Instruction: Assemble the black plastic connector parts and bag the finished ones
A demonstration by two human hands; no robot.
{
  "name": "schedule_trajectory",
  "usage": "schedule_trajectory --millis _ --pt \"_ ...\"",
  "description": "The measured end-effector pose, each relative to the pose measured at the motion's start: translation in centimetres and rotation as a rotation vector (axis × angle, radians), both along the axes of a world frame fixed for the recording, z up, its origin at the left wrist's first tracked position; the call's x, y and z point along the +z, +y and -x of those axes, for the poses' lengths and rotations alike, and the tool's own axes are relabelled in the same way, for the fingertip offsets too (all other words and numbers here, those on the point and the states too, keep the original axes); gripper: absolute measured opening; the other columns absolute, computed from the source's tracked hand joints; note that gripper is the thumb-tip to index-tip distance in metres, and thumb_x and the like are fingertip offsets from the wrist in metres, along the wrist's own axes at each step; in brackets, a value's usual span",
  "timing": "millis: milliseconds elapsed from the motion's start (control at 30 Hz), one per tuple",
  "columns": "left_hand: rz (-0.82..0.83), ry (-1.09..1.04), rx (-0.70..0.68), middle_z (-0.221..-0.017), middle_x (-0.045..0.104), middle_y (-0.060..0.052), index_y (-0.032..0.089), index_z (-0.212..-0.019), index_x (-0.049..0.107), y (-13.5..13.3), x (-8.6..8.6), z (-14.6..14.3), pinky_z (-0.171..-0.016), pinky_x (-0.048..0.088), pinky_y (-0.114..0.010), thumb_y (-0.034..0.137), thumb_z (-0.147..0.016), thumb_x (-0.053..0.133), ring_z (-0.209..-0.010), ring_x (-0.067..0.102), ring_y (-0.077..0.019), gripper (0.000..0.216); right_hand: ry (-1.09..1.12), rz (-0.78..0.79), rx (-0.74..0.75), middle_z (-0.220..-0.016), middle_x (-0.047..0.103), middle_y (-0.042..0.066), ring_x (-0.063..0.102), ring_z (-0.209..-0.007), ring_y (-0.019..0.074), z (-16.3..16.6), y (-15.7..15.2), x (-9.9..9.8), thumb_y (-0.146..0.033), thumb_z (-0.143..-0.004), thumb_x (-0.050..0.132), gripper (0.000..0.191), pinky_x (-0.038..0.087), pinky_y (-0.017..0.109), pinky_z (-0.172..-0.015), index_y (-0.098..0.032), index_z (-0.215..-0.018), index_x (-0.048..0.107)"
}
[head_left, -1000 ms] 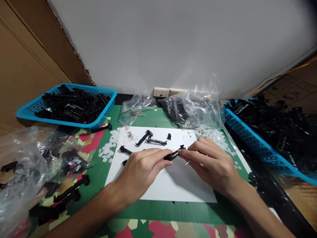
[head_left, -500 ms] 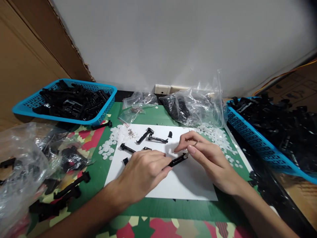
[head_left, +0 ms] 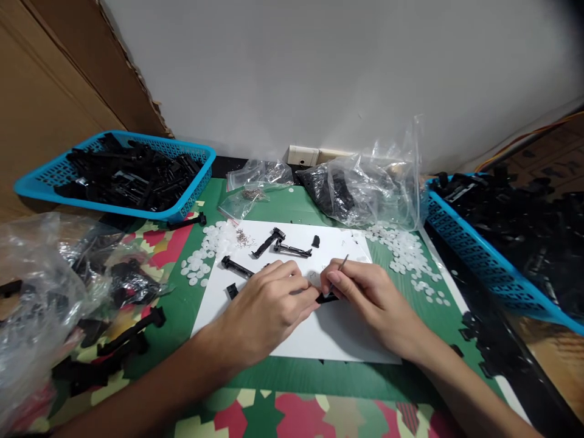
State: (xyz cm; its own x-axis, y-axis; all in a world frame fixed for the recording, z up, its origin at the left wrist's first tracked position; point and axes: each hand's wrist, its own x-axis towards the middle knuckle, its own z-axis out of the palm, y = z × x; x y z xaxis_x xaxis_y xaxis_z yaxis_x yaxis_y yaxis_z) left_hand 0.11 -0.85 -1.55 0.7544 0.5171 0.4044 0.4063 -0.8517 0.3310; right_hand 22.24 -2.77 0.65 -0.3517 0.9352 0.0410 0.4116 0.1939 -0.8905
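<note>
My left hand point(head_left: 278, 301) is closed on one end of a slim black plastic part point(head_left: 326, 298) over the white sheet point(head_left: 292, 347). My right hand point(head_left: 362, 298) pinches a thin metal tool point(head_left: 343, 263), its upper end poking out above the fingers. The fingertips are right at the black part and cover the tool's lower end. Behind the hands lie other black plastic parts point(head_left: 293, 250), with a small black piece point(head_left: 316, 241) near them. Tiny metal springs or wires point(head_left: 243, 238) form a pile at the sheet's far left corner.
Blue baskets of black parts stand at the left point(head_left: 191, 194) and right point(head_left: 483, 267). White discs point(head_left: 198, 261) are scattered on both sides of the sheet. Clear plastic bags point(head_left: 365, 188) sit along the wall. More black parts point(head_left: 132, 331) and a bag point(head_left: 41, 304) lie at left.
My right hand has moved left and closer to my left hand, its fingers now gathered at the black part. The left hand keeps its hold. The view has shifted slightly.
</note>
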Motion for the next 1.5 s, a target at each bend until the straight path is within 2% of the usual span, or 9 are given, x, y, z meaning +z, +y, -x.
schedule_trajectory --millis 200,433,733,967,1200,1500 --pt "0.010 -0.019 -0.010 -0.082 0.069 -0.003 0.015 -0.089 0.071 0.0 -0.1 0.1 -0.076 0.044 -0.037 0.017 -0.105 0.060 -0.082 0.054 -0.0209 0.019 -0.028 -0.053 0.029 -0.078 0.063 0.000 0.055 -0.071 0.0128 -0.3 -0.1 -0.8 -0.032 -0.112 0.048 0.034 0.040 0.027 -0.071 -0.019 -0.083 0.061" --pt "-0.017 0.003 0.008 -0.076 0.064 -0.002 0.014 -0.088 0.071 0.0 0.0 0.1 -0.071 0.041 -0.037 0.014 -0.105 0.057 -0.077 0.051 -0.0205 0.022 0.097 -0.069 -0.087 -0.076 0.058 -0.001 0.050 -0.067 0.0128 -0.3 -0.4 -1.5 -0.035 -0.113 0.045 0.037 0.036 0.028 -0.065 -0.020 -0.084 0.062" --pt "-0.046 0.016 -0.015 -0.080 0.063 -0.002 0.013 -0.097 0.071 -0.2 -0.5 0.3 -0.072 0.041 -0.038 0.003 -0.097 0.061 -0.081 0.051 -0.0211 0.015 0.065 -0.146 -0.037 -0.079 0.062 -0.002 0.052 -0.067 0.0108 0.2 -0.4 -1.7 -0.025 -0.113 0.046 0.033 0.038 0.026 -0.066 -0.020 -0.083 0.060" --pt "-0.061 -0.016 -0.027 -0.079 0.064 -0.003 0.014 -0.097 0.069 -0.1 -0.6 0.3 -0.072 0.041 -0.036 0.004 -0.100 0.060 -0.080 0.053 -0.0206 0.013 0.013 -0.280 0.013 -0.077 0.062 -0.001 0.057 -0.068 0.0104 0.4 -0.5 -1.7 -0.018 -0.110 0.047 0.027 0.041 0.024 -0.066 -0.020 -0.086 0.060" --pt "-0.029 -0.008 -0.028 -0.083 0.068 -0.003 0.014 -0.101 0.071 -0.1 -0.9 0.4 -0.075 0.044 -0.036 0.005 -0.100 0.060 -0.081 0.056 -0.0199 0.014 0.075 -0.367 0.025 -0.079 0.065 0.000 0.062 -0.070 0.0111 0.3 -0.4 -2.0 -0.009 -0.106 0.047 0.025 0.045 0.023 -0.066 -0.020 -0.088 0.061" --pt "0.015 0.038 -0.031 -0.077 0.062 -0.003 0.015 -0.088 0.067 -0.1 -0.8 0.6 -0.075 0.045 -0.035 0.004 -0.103 0.054 -0.078 0.053 -0.0192 0.023 0.091 -0.339 0.068 -0.083 0.068 0.003 0.064 -0.074 0.0139 0.2 -0.7 -2.2 -0.010 -0.106 0.049 0.023 0.048 0.026 -0.069 -0.019 -0.091 0.064"
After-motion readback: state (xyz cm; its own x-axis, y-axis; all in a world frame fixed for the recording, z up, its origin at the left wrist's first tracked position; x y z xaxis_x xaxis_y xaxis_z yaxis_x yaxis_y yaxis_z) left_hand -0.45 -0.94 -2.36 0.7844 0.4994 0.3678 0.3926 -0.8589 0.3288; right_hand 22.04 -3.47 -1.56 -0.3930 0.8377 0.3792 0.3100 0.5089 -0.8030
